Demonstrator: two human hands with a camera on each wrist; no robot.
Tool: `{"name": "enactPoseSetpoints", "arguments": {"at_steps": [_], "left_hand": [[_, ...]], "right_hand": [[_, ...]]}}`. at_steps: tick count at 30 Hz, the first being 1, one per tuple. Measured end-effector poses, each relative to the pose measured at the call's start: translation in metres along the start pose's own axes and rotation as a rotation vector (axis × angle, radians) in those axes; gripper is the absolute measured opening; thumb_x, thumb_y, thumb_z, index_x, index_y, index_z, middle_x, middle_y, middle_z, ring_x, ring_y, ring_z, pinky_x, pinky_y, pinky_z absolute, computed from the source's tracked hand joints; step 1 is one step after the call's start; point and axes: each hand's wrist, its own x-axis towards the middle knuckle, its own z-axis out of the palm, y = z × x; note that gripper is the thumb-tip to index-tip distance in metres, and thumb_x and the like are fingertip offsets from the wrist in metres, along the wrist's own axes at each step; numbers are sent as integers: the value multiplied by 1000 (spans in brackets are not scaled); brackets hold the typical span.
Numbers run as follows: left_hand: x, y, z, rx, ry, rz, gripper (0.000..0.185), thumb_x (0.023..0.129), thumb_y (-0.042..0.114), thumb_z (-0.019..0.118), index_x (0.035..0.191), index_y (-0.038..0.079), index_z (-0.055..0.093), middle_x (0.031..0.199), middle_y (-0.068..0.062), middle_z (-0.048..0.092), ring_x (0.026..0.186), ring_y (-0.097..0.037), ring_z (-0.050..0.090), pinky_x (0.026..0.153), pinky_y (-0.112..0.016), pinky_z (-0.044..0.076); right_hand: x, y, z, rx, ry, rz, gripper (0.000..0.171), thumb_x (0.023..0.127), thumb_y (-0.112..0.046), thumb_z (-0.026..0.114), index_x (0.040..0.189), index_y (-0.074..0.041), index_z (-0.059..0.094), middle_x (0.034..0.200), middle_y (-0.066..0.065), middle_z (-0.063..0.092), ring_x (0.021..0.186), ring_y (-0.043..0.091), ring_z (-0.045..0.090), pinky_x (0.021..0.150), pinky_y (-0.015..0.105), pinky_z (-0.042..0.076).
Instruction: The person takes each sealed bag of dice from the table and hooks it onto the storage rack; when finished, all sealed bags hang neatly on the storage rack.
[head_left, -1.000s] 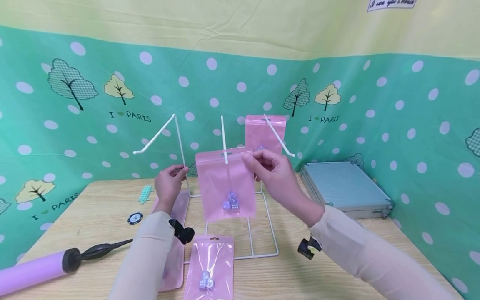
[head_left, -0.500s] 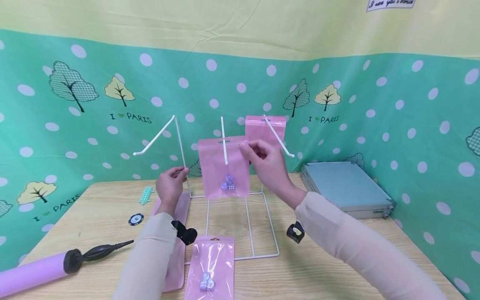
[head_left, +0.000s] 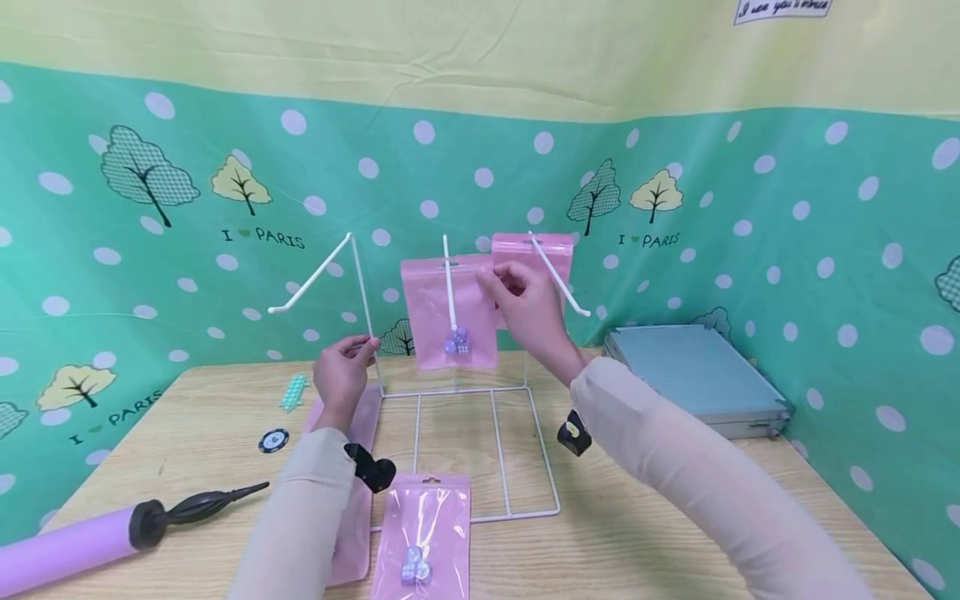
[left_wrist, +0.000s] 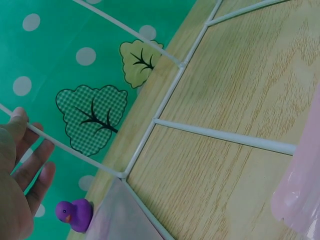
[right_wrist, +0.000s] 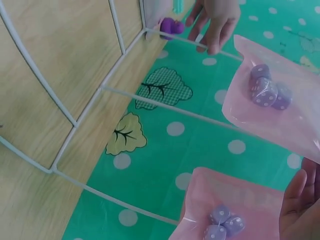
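My right hand (head_left: 528, 312) pinches the upper right edge of a pink zip pouch (head_left: 427, 308). The middle hook (head_left: 449, 287) of a white wire display rack (head_left: 315, 277) passes through the pouch's hang hole, near the hook's back end. Purple dice (right_wrist: 265, 92) show inside the pouch. A second pink pouch (head_left: 513, 258) with dice hangs on the right hook, partly behind my right hand. My left hand (head_left: 341, 379) holds the rack's left upright between thumb and fingers. The left hook bears nothing.
Two more pink pouches lie in front, one flat pouch (head_left: 442, 508) and one pouch (head_left: 356, 517) partly under my left arm. A purple hand pump (head_left: 75, 533), a poker chip (head_left: 273, 440), a turquoise piece (head_left: 294, 392) and a purple rubber duck (left_wrist: 77, 215) lie left. A silver case (head_left: 697, 367) lies right.
My right hand has moved back and up, sliding the pouch along the middle hook from its tip toward the rear. My left hand stays on the upright.
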Motion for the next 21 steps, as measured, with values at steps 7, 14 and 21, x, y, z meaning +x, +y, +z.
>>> {"name": "enactPoseSetpoints", "arguments": {"at_steps": [7, 14, 21], "left_hand": [[0, 0, 0, -4, 0, 4, 31, 101, 28, 67, 122, 5, 72, 113, -17, 74, 102, -32, 73, 93, -45, 52], [-1, 0, 0, -14, -1, -2, 31, 101, 28, 66, 122, 5, 72, 114, -17, 74, 103, -33, 73, 97, -46, 52], [-2, 1, 0, -21, -10, -16, 31, 102, 28, 66, 122, 5, 72, 114, -17, 74, 104, -32, 72, 97, -46, 51]], "right_hand": [[14, 2, 4, -52, 17, 24, 25, 100, -26, 68, 106, -3, 73, 86, 8, 66, 75, 16, 58, 62, 23, 52], [26, 1, 9, -118, 42, 80, 24, 101, -28, 65, 107, -5, 73, 90, 7, 68, 82, 18, 62, 72, 28, 56], [31, 1, 13, -172, 35, 96, 23, 102, -28, 64, 103, -6, 73, 85, 9, 67, 75, 17, 58, 64, 25, 50]]}}
